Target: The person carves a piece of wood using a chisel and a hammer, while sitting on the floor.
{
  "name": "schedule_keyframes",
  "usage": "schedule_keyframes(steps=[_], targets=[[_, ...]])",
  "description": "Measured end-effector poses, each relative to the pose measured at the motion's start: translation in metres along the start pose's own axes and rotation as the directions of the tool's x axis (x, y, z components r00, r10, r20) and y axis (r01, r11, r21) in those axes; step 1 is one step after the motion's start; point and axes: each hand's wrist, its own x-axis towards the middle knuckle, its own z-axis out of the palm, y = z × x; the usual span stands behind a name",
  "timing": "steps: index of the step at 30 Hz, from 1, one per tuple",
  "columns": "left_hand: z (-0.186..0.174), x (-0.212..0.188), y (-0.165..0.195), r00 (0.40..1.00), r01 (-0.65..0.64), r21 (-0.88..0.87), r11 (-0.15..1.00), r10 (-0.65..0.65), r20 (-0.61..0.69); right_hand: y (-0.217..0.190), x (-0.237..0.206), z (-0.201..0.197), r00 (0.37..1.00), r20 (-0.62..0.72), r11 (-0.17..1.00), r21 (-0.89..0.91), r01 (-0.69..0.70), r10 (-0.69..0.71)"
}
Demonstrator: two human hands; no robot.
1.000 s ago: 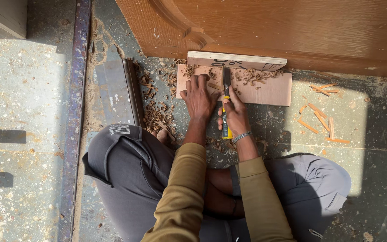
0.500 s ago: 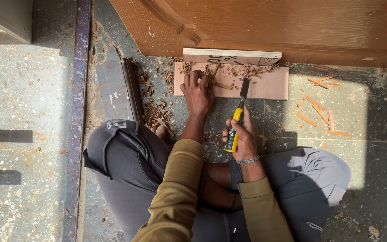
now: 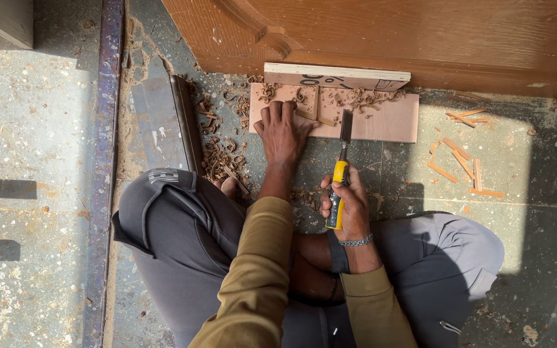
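- Right hand (image 3: 351,205) gripped a yellow-handled chisel (image 3: 340,175), blade tip resting on the near edge of the wooden board (image 3: 381,119).
- Left hand (image 3: 283,131) lay flat, fingers spread, pressing the board's left end.
- Shavings (image 3: 224,158) littered the floor (image 3: 517,167) left of the hands.
- Farther off, a thicker block (image 3: 336,76) sat against the board's far edge.

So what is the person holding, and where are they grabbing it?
The right hand holds a chisel by its yellow handle, blade pointing at the wooden board. The left hand holds nothing; it presses flat on the board.
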Motion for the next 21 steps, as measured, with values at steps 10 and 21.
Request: schedule_keyframes(steps=[10,21], targets=[[-0.001,0.009,0.002,0.991,0.096,0.019,0.995,-0.097,0.094,-0.002,-0.008,0.028,0.985,-0.148,0.891,-0.431,-0.142,0.085],[0.005,0.012,-0.003,0.985,0.115,0.002,0.993,-0.115,0.13,0.005,-0.004,0.029,0.974,-0.185,0.828,-0.521,-0.208,0.129]])
